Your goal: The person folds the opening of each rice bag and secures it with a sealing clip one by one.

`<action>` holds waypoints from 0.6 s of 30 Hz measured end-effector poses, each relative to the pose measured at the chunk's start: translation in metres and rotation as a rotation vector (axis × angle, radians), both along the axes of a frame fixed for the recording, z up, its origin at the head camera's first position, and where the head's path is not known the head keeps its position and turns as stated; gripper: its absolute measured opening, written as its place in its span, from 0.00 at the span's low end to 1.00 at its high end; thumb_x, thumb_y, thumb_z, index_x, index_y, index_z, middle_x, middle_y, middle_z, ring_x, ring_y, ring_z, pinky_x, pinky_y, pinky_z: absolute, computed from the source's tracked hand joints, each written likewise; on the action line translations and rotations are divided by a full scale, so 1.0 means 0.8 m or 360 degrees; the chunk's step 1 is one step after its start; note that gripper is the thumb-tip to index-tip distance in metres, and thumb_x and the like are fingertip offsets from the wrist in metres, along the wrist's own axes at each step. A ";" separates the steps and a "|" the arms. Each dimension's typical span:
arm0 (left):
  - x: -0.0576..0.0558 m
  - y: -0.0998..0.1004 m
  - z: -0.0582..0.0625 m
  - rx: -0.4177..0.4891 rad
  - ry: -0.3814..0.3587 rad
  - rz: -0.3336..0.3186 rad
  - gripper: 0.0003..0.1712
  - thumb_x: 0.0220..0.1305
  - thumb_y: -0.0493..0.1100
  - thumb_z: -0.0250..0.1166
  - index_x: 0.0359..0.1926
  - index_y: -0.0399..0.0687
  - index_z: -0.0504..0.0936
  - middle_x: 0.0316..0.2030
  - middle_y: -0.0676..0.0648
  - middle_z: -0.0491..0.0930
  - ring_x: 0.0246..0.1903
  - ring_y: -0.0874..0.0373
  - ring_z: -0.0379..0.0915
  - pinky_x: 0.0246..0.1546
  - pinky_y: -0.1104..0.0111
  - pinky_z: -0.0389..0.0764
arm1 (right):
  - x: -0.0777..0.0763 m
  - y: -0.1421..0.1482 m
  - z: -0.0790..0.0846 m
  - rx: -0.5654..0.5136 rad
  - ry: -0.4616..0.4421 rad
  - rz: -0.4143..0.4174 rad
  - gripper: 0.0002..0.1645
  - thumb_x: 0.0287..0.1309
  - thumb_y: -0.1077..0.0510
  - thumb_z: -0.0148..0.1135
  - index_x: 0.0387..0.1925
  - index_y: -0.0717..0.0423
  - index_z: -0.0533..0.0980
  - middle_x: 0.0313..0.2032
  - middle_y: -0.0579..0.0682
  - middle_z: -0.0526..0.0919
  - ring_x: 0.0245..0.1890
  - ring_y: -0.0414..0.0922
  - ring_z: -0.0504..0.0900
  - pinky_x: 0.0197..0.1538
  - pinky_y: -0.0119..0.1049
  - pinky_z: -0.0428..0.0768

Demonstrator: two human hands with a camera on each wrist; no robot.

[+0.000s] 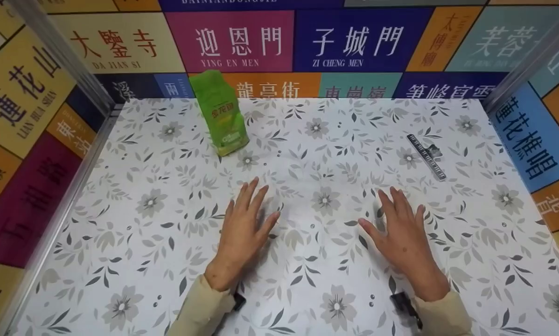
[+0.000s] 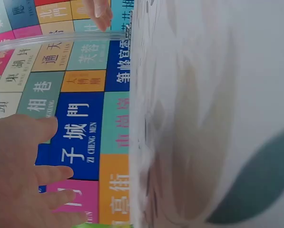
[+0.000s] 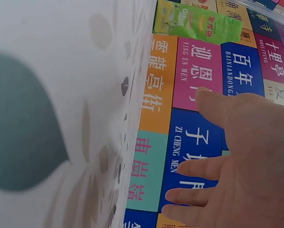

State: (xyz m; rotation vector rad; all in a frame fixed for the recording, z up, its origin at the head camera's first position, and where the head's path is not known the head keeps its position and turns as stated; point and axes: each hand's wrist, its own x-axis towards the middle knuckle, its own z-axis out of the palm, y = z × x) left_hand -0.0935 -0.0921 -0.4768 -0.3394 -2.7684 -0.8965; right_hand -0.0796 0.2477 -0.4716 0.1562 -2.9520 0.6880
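My left hand (image 1: 242, 233) is held palm down over the patterned table, fingers spread and nothing in them. To its right, my right hand (image 1: 403, 238) lies in a similar pose, thumb out to the side, also holding nothing. Beyond the left hand a green packet (image 1: 221, 114) with red and white print stands upright near the back of the table. A dark strip with pale markings along its length (image 1: 426, 156) lies slantwise beyond the right hand. In the right wrist view the packet (image 3: 199, 21) shows at the top, past the spread fingers.
A white tabletop (image 1: 289, 289) with grey flowers and leaves spreads under both hands. Panels of coloured blocks with Chinese lettering (image 1: 242, 42) enclose the back and both sides. Metal posts (image 1: 69, 56) stand at the rear corners. Each wrist carries a black strap piece (image 1: 405, 308).
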 end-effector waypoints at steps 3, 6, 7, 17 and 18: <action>-0.008 -0.005 -0.003 0.0167 -0.0043 -0.0010 0.33 0.75 0.56 0.63 0.74 0.47 0.72 0.78 0.44 0.64 0.77 0.41 0.62 0.73 0.43 0.70 | -0.001 -0.001 0.000 -0.0036 0.0006 0.0017 0.47 0.69 0.39 0.65 0.77 0.63 0.62 0.77 0.70 0.59 0.78 0.69 0.57 0.75 0.77 0.46; -0.018 -0.009 -0.006 0.0309 -0.0121 0.0020 0.31 0.76 0.54 0.62 0.73 0.46 0.72 0.77 0.44 0.66 0.75 0.44 0.65 0.72 0.48 0.72 | -0.001 -0.001 0.000 -0.0073 0.0019 0.0033 0.45 0.70 0.41 0.65 0.76 0.62 0.63 0.76 0.69 0.61 0.77 0.68 0.59 0.76 0.75 0.48; -0.021 -0.011 -0.007 0.0350 -0.0147 0.0032 0.31 0.76 0.54 0.62 0.73 0.46 0.72 0.77 0.43 0.66 0.75 0.45 0.65 0.72 0.49 0.72 | -0.001 -0.001 -0.001 -0.0081 0.0026 0.0038 0.44 0.70 0.42 0.65 0.76 0.61 0.64 0.76 0.68 0.62 0.77 0.69 0.60 0.76 0.74 0.49; -0.057 -0.028 -0.011 0.0607 -0.0235 0.0094 0.28 0.76 0.48 0.62 0.69 0.37 0.73 0.73 0.38 0.69 0.74 0.42 0.66 0.76 0.50 0.67 | -0.001 -0.005 0.000 -0.0113 0.0041 0.0091 0.40 0.72 0.44 0.64 0.73 0.63 0.67 0.74 0.66 0.66 0.71 0.68 0.65 0.75 0.63 0.58; -0.060 -0.030 -0.011 0.0626 -0.0233 0.0108 0.28 0.76 0.47 0.62 0.69 0.36 0.73 0.72 0.37 0.70 0.73 0.42 0.67 0.76 0.50 0.67 | -0.002 -0.006 0.000 -0.0113 0.0051 0.0097 0.39 0.72 0.44 0.64 0.73 0.63 0.68 0.74 0.65 0.67 0.70 0.67 0.66 0.74 0.62 0.60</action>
